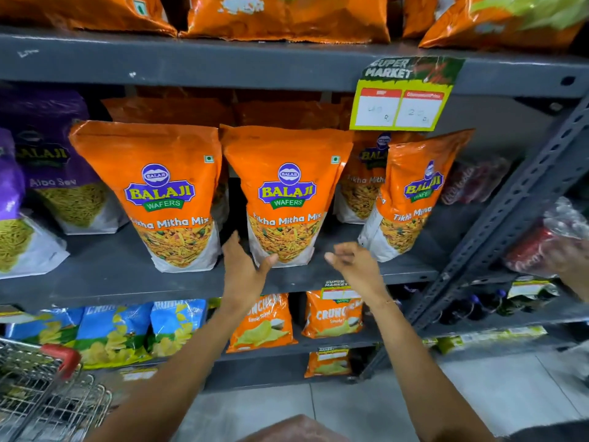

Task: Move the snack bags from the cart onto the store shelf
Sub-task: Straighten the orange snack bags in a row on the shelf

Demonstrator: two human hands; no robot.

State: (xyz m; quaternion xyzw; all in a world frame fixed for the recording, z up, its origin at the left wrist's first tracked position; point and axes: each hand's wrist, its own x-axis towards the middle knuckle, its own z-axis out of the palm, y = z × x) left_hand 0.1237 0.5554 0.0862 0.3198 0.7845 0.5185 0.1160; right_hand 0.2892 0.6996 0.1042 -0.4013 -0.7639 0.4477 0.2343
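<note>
Three orange Tikha Mitha Mix snack bags stand at the front of the grey middle shelf (pixel 121 275): a left bag (pixel 153 189), a middle bag (pixel 287 189) and a tilted right bag (pixel 411 193). My left hand (pixel 243 266) rests against the lower left corner of the middle bag, thumb on its white base and fingers behind its left edge. My right hand (pixel 353 263) hovers just right of that bag, fingers loosely curled, holding nothing. The wire cart (pixel 41 387) with a red handle sits at the lower left; I cannot see what is inside it.
Purple Aloo Sev bags (pixel 54 161) stand at the shelf's left. More orange bags fill the upper shelf (pixel 287 17). Blue and orange chip bags (pixel 264 323) line the lower shelf. A price tag (pixel 401 100) hangs above. A slanted metal brace (pixel 510 202) borders the right.
</note>
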